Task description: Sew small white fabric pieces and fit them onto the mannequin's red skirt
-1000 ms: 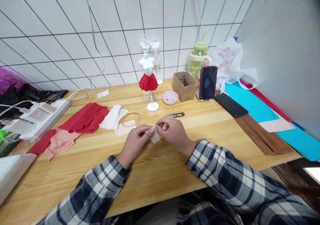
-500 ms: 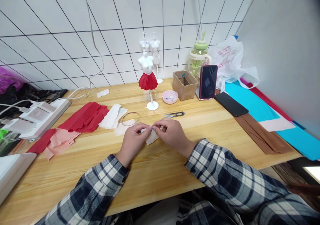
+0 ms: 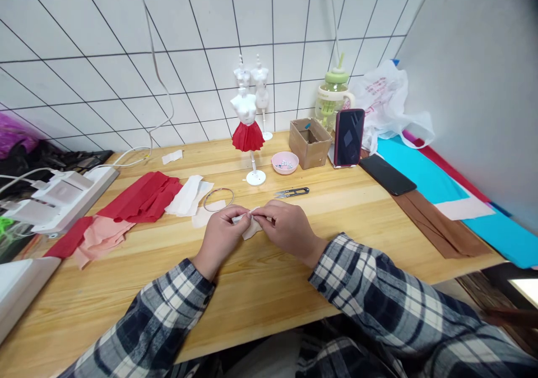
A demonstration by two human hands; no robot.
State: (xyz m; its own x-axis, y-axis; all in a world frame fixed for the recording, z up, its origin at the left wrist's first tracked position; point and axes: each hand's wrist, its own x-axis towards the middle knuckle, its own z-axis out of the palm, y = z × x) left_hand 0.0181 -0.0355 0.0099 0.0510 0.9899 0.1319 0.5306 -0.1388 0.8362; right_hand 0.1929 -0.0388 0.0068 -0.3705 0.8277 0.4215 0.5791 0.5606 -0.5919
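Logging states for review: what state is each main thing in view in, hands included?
White scrap, held, partly covered
Left hand, pinching white scrap
Right hand, pinching white scrap
Front mannequin, upright, wearing red skirt
Snips, lying flat
Bowl, upright, holding small bits
Box, open-topped
Bottle, lidded, straw up
Framed phone, propped upright
Black phone, lying flat
Power strip, plugs inserted

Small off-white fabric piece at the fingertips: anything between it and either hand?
Nothing visible: left hand and right hand both pinch the small off-white fabric piece. The black thread snips lie beyond the right hand.
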